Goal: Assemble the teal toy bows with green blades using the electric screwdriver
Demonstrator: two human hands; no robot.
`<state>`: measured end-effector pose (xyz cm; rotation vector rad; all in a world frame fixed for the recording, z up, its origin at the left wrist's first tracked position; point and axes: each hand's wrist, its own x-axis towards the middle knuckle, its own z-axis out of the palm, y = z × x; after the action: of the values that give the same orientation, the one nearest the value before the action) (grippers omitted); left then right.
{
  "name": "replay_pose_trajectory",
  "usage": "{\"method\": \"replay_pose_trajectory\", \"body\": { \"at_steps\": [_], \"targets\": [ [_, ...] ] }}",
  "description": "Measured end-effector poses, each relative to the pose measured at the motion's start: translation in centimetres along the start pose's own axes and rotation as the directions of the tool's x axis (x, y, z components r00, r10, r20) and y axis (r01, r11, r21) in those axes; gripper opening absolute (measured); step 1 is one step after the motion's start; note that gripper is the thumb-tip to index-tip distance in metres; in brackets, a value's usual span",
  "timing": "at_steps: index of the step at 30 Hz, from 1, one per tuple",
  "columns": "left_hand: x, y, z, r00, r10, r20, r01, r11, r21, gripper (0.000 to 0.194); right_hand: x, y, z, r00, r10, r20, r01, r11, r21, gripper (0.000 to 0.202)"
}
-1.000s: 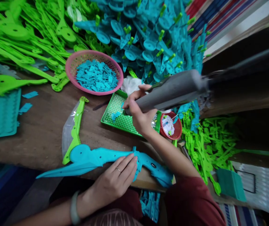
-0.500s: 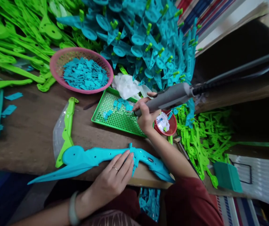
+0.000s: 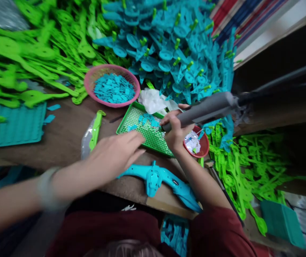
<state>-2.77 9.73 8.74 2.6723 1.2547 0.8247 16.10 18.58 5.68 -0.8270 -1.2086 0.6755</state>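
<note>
My right hand (image 3: 176,130) is wrapped round a grey cylindrical power tool (image 3: 203,109), its tip over the right part of the green perforated tray (image 3: 153,137). Small blue pieces (image 3: 147,119) lie in that tray. My left hand (image 3: 115,153), blurred, hovers at the tray's front left edge; its fingers point right, and whether they hold anything is hidden. Below it a long blue plastic part (image 3: 153,176) rests along the table's front edge, its left portion covered by my left hand and forearm.
A pink basket (image 3: 87,84) of blue pieces stands behind the tray, a red basket (image 3: 207,150) right of it. Green parts (image 3: 35,53) pile up at the back left, blue parts (image 3: 166,53) at the back. A bagged green part (image 3: 95,132) lies left of the tray.
My left hand has lifted off the long blue part and moved up to the green tray's near edge. My right hand still grips the tool. The view has shifted left.
</note>
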Motion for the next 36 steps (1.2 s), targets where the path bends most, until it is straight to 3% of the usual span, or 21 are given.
{"method": "replay_pose_trajectory", "body": {
  "at_steps": [3, 6, 9, 13, 16, 18, 21, 23, 27, 31, 36],
  "targets": [
    [5.6, -2.0, 1.4, 0.986, 0.111, 0.122, -0.117, 0.992, 0.041, 0.065, 0.4, -2.2, 0.5, 0.999, -0.041, 0.005, 0.041, 0.997, 0.068, 0.032],
    [8.4, -2.6, 3.1, 0.964, 0.191, 0.184, -0.204, 0.978, 0.054, 0.053, 0.7, -3.8, 0.2, 0.997, -0.057, 0.043, 0.054, 0.996, 0.071, 0.029],
    [8.5, -2.4, 4.4, 0.945, 0.257, 0.203, -0.277, 0.958, 0.079, 0.051, 0.9, -4.2, -0.8, 0.997, -0.071, -0.029, 0.073, 0.996, 0.044, 0.031],
    [7.5, -3.2, 5.5, 0.884, 0.412, 0.22, -0.433, 0.9, 0.054, 0.072, 0.9, -2.9, -1.9, 0.995, -0.069, -0.075, 0.075, 0.994, 0.077, 0.035],
    [6.4, -3.7, 5.6, 0.878, 0.426, 0.217, -0.453, 0.886, 0.093, 0.057, 0.4, -1.3, -2.1, 1.0, -0.011, -0.017, 0.012, 0.998, 0.058, 0.036],
    [4.6, -3.0, 4.9, 0.884, 0.417, 0.21, -0.448, 0.884, 0.132, 0.042, 0.0, -0.3, -2.0, 0.999, 0.032, 0.014, -0.033, 0.998, 0.051, 0.038],
    [0.0, 0.1, 3.4, 0.881, 0.433, 0.192, -0.458, 0.881, 0.115, 0.034, -0.3, 0.8, -1.9, 0.997, 0.077, 0.031, -0.079, 0.996, 0.047, 0.039],
    [-3.5, 2.9, 2.9, 0.898, 0.403, 0.178, -0.411, 0.911, 0.013, 0.034, -0.3, 1.3, -1.8, 0.995, 0.092, 0.044, -0.094, 0.995, 0.036, 0.039],
    [-7.7, 6.5, 4.1, 0.92, 0.38, 0.096, -0.379, 0.925, -0.032, 0.039, -0.6, 1.7, -1.8, 0.992, 0.091, 0.086, -0.091, 0.996, -0.001, 0.04],
    [-7.9, 6.4, 6.2, 0.942, 0.334, 0.01, -0.333, 0.941, -0.055, 0.04, -0.8, 2.1, -1.7, 0.992, 0.099, 0.081, -0.098, 0.995, -0.013, 0.043],
    [-7.3, 5.6, 6.8, 0.947, 0.318, -0.037, -0.32, 0.94, -0.117, 0.034, -0.2, 1.1, -0.9, 0.995, 0.09, 0.049, -0.086, 0.994, -0.071, 0.04]
  ]
}}
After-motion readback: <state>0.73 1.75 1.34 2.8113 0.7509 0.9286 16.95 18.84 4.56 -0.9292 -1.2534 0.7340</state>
